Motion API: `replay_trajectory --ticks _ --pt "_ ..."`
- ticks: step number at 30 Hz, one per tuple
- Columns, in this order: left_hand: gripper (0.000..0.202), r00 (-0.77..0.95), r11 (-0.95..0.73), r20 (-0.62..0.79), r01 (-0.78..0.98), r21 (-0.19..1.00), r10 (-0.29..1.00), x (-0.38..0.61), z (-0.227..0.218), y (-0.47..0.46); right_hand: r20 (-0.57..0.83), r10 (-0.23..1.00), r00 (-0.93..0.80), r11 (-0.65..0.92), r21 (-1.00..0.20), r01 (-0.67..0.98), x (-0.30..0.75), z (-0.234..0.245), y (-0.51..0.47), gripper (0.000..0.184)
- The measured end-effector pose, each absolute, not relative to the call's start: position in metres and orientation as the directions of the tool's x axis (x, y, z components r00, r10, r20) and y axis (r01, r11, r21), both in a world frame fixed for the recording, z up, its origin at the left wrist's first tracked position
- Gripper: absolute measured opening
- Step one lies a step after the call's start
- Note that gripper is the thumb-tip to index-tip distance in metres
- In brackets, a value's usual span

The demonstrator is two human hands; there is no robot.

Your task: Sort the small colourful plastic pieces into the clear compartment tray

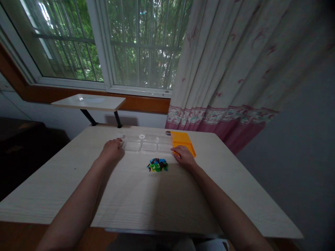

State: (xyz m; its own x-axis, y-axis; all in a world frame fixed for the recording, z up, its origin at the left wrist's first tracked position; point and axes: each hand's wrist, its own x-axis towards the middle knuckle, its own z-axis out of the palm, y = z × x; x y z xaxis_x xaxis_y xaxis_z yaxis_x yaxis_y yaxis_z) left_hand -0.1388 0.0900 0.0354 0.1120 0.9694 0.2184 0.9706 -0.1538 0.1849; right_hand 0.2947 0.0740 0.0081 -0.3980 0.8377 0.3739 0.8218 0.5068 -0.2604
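A clear plastic compartment tray lies flat on the pale wooden table between my two hands. At its left end, the curled fingers of my left hand grip the edge. My right hand has its thumb and fingers closed on the right front corner of the same tray. Just in front of the tray is a small heap of tiny blue, green, brown and yellow pieces. An orange plastic tray sits against the right end, partly behind my right hand.
The table narrows toward the window wall. A raised white shelf on black legs stands at the back left. A dark round object lies by the orange tray. A floral curtain hangs behind the right side.
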Motion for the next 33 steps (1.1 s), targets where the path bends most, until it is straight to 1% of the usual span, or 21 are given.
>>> replay_trajectory --ticks 3,6,10,13,20,23,28,33 --pt "0.056 0.146 -0.186 0.215 0.967 0.177 0.965 -0.134 0.036 0.086 0.375 0.837 -0.398 0.508 -0.265 0.819 0.294 0.01 0.073 0.036" --pt "0.057 0.206 -0.242 0.205 0.955 0.173 0.957 -0.125 0.034 0.082 0.374 0.827 -0.419 0.531 -0.276 0.801 0.294 0.011 0.073 0.03" --pt "0.05 0.207 -0.241 0.237 0.962 0.126 0.949 -0.111 0.03 0.077 0.378 0.818 -0.434 0.549 -0.285 0.786 0.293 0.013 0.073 0.027" --pt "0.042 0.214 -0.252 0.267 0.961 0.116 0.94 -0.103 0.03 0.073 0.377 0.823 -0.425 0.538 -0.277 0.797 0.296 0.015 0.072 0.026" --pt "0.032 0.302 -0.341 0.268 0.933 0.113 0.915 -0.08 0.036 0.062 0.294 0.877 -0.381 0.456 -0.259 0.851 0.32 0.027 0.067 0.023" --pt "0.031 0.351 -0.395 0.264 0.908 0.139 0.898 -0.071 0.035 0.059 0.239 0.903 -0.356 0.413 -0.257 0.874 0.333 0.033 0.064 0.025" --pt "0.03 0.425 -0.498 0.31 0.841 0.212 0.85 -0.062 0.025 0.06 0.177 0.941 -0.288 0.325 -0.241 0.915 0.35 0.037 0.063 0.028" --pt "0.023 0.453 -0.543 0.322 0.784 0.301 0.831 -0.062 0.021 0.064 0.169 0.958 -0.23 0.265 -0.226 0.937 0.359 0.036 0.064 0.029"
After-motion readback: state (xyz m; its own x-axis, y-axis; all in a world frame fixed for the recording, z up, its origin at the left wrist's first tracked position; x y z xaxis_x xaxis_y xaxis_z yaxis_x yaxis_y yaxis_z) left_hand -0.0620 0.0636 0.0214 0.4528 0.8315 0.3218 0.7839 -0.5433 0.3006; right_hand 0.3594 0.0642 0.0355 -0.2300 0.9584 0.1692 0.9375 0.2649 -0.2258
